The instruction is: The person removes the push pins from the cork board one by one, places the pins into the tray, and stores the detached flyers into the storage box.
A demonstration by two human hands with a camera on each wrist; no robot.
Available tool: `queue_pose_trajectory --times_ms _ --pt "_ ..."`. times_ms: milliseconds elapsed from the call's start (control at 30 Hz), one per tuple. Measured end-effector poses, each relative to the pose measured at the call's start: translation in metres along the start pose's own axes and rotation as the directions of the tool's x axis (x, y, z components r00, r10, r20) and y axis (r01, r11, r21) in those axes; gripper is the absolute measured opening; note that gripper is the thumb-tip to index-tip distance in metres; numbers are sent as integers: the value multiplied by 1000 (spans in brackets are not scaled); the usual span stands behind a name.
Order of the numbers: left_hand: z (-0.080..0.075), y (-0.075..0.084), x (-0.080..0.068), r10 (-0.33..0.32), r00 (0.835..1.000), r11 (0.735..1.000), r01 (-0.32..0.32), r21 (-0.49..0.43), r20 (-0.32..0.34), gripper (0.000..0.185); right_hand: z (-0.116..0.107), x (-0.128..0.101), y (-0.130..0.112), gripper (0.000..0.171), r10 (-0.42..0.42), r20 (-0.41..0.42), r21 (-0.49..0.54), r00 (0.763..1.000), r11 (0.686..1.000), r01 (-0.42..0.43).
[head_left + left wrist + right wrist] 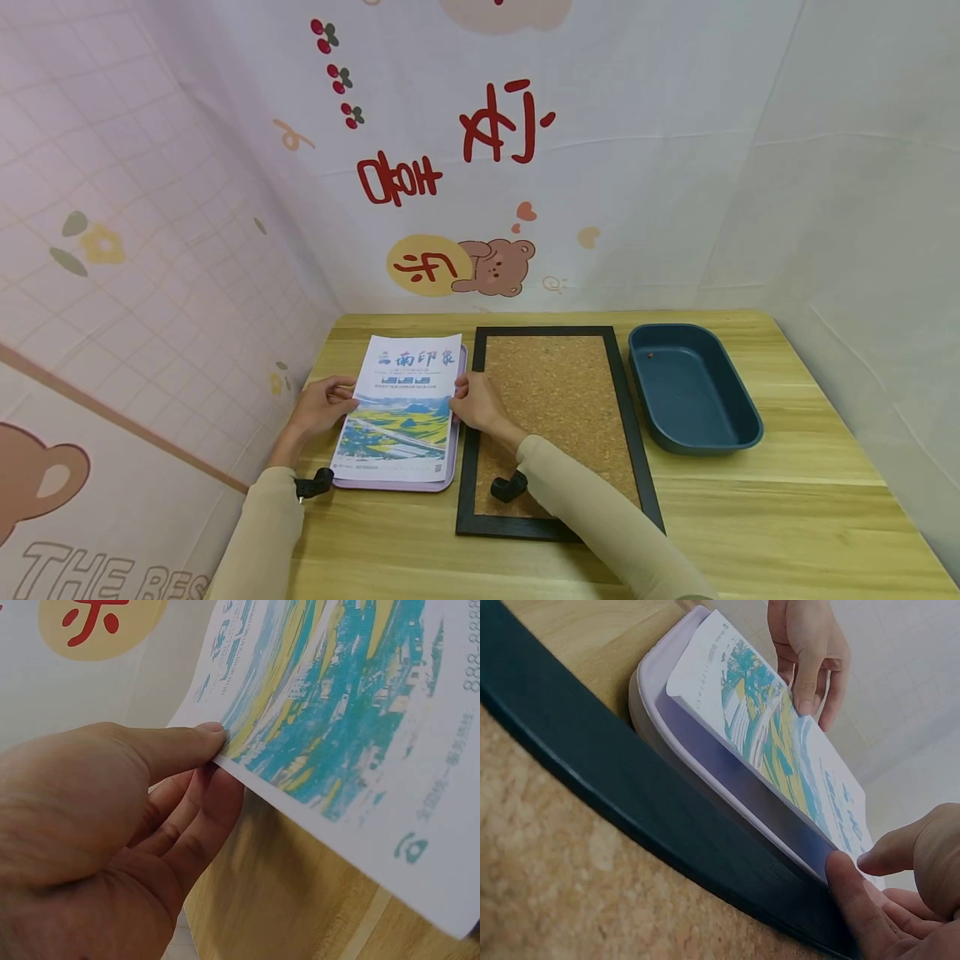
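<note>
A printed poster (401,417) with a landscape picture and Chinese lettering lies over a lilac tray (452,467) at the left of the table. My left hand (322,407) pinches its left edge, thumb on top and fingers underneath, as the left wrist view shows. At the opposite edge, my right hand (482,405) holds the paper between thumb and forefinger, close to the tray's rim. In the right wrist view the poster (769,727) stands a little above the tray floor along its near side. Most of the tray is hidden beneath the paper.
Right of the tray lies a cork board (555,392) in a black frame, partly under the right forearm. A dark blue basin (697,387) with a tiny reddish speck inside stands farther right. Printed white cloth (637,167) hangs behind the wooden table (795,467).
</note>
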State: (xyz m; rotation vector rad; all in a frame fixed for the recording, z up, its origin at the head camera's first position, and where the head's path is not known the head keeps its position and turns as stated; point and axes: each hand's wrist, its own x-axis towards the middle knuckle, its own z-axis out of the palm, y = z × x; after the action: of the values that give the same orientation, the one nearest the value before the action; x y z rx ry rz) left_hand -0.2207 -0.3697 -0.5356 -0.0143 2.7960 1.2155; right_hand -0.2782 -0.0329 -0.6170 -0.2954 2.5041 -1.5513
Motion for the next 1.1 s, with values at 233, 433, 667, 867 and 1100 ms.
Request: queue_pose_trajectory --times_ms 233,433,667,867,1100 --pt "1 -2 0 -1 1000 1000 1 22 0 46 -5 -2 -3 44 -4 34 -8 999 1000 5" --pt "2 -2 0 -19 1000 999 19 29 3 45 -10 -6 -5 43 5 55 2 998 1000 -5" --pt "1 -1 0 -13 1000 1000 13 23 5 46 -25 -30 -32 41 -90 49 8 995 996 90" --pt "0 0 -1 -7 1000 1000 7 22 11 46 -37 -43 -50 42 -98 66 -4 993 995 99" --pt "-1 3 -2 -10 1000 998 9 66 14 50 -47 -44 -47 42 -192 112 -16 975 981 195"
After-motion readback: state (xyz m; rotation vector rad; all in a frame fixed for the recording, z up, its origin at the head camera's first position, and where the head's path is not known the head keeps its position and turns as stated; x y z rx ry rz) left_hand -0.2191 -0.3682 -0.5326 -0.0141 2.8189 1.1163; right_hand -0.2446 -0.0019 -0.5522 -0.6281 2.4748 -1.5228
